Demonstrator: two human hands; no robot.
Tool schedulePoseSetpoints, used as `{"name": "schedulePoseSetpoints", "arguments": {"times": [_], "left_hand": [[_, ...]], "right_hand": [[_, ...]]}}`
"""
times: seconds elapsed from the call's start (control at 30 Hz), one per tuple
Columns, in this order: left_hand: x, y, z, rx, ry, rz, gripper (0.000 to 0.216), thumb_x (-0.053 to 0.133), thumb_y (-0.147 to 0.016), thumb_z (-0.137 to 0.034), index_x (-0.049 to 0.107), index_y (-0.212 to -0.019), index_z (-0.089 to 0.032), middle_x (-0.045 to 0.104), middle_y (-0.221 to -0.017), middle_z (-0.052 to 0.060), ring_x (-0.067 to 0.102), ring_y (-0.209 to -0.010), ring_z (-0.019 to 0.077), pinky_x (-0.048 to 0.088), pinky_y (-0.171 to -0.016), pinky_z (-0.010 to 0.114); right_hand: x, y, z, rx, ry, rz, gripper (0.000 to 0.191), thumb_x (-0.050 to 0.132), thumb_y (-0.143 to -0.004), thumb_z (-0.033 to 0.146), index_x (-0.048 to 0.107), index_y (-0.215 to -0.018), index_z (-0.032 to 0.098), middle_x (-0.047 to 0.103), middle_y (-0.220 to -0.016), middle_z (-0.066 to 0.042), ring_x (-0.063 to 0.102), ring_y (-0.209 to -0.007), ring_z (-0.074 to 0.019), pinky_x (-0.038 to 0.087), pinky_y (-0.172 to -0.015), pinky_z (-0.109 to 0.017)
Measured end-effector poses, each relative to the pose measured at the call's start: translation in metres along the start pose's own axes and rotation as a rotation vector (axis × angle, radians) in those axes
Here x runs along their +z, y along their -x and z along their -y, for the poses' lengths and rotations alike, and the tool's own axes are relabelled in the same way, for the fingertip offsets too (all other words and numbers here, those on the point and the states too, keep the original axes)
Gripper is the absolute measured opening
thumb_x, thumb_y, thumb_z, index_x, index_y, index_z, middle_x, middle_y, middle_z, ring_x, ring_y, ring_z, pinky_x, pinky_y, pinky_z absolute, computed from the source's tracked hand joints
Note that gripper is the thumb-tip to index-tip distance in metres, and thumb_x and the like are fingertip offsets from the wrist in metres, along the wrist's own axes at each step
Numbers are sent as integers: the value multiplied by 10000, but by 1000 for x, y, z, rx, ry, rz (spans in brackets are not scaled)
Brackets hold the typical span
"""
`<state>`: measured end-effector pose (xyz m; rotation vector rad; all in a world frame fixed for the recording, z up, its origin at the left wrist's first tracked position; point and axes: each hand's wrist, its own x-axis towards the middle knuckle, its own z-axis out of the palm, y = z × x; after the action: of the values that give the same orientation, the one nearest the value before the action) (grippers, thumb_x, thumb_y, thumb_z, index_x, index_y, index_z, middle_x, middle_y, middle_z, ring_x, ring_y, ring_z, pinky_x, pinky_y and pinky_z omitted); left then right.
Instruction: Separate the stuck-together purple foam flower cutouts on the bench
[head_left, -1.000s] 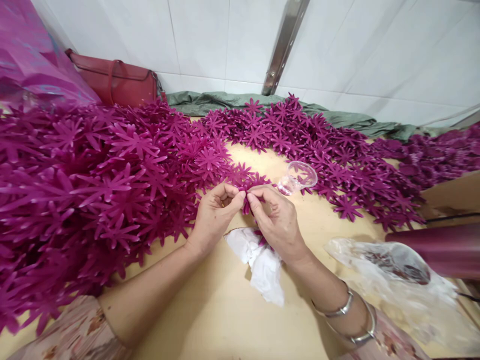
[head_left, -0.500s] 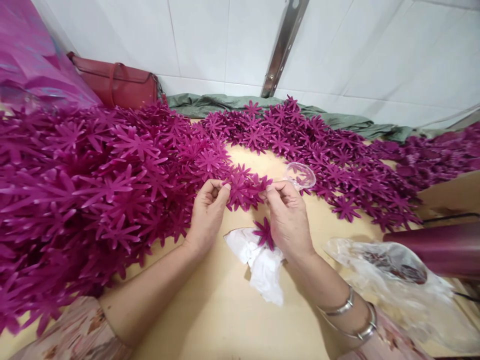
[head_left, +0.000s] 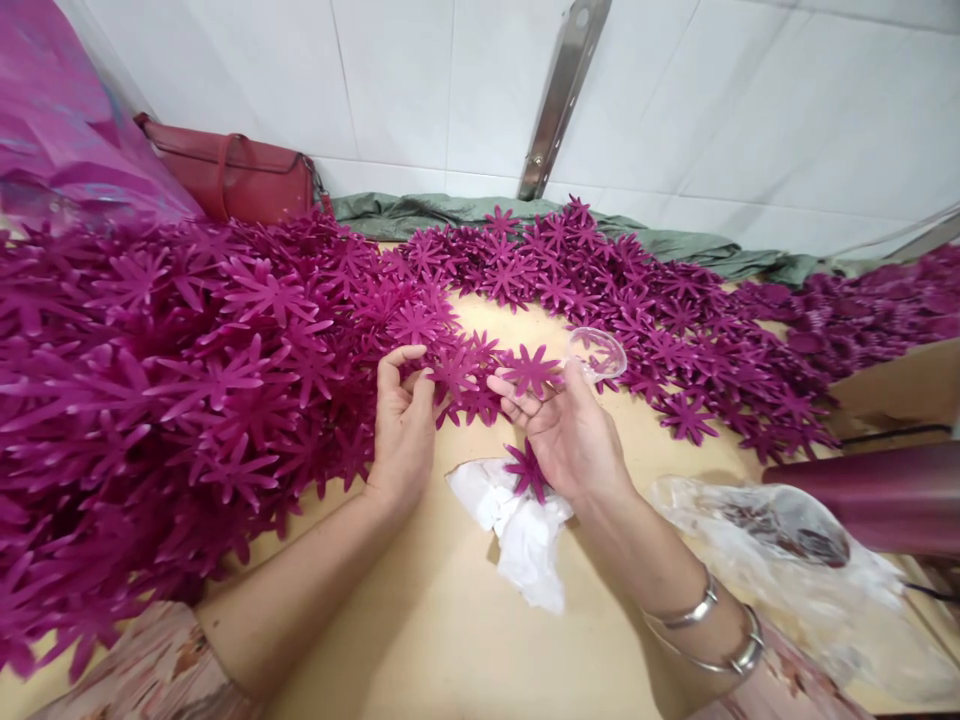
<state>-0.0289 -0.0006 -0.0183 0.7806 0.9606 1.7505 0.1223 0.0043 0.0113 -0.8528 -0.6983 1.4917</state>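
My right hand is turned partly palm up, with a magenta star-shaped artificial flower piece held between the thumb and fingers. My left hand has its thumb and index finger apart and nothing visible between them. Just beyond the left fingertips lies a small cluster of the same flower pieces. Below the right palm, one single flower piece rests on a crumpled white tissue. A clear plastic ring-shaped lid or dish is partly behind the right thumb.
A large heap of flower pieces fills the left side; another pile runs along the back right. A red purse stands by the wall. At right are a clear plastic bag and a purple cylinder.
My hands have drawn apart. The left moved slightly left and opened its fingers. The right rolled palm up, and one flower piece now shows separately in it.
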Motion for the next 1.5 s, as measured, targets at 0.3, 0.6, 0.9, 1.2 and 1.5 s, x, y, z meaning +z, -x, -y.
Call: {"name": "schedulePoseSetpoints", "arguments": {"times": [0.3,0.6,0.9,1.2,1.5], "left_hand": [[3,1,-11,-65,0,29,180,554,-911,-344,661,-997,-228,648,-1090,29,628,-969,147,559,-892,286],[4,7,-13,4,-249,247,254,748,-886,-390,749,-1047,-193,690,-1034,50,623,-956,149,498,-917,266],[5,8,-12,83,-324,293,138,796,-832,-296,815,-949,-224,692,-1072,58,636,-1100,188,483,-1014,298],[6,8,-15,88,-365,350,182,740,-874,-321,737,-742,-197,595,-782,6,549,-782,142,454,-736,248],[7,7,-13,22,-320,242,206,764,-832,-353,667,-754,-188,562,-773,-8,493,-727,128,416,-703,244]], "right_hand": [[-5,1,-3,-81,238,40,308,818,-804,446,619,-895,228,790,-868,-20,770,-796,-180,567,-762,-297],[0,7,-2,-127,333,138,249,749,-894,434,651,-848,210,759,-747,0,691,-656,-140,564,-753,-300],[-1,11,-2,-130,425,216,308,707,-927,483,566,-824,229,655,-637,53,584,-584,-108,485,-631,-244],[-1,15,1,-170,618,220,359,672,-942,523,525,-782,237,420,-524,105,306,-452,-85,228,-448,-244],[-1,17,20,-807,1072,-20,181,542,-1032,375,632,-957,237,671,-895,-37,596,-850,-196,462,-815,-354]]}}
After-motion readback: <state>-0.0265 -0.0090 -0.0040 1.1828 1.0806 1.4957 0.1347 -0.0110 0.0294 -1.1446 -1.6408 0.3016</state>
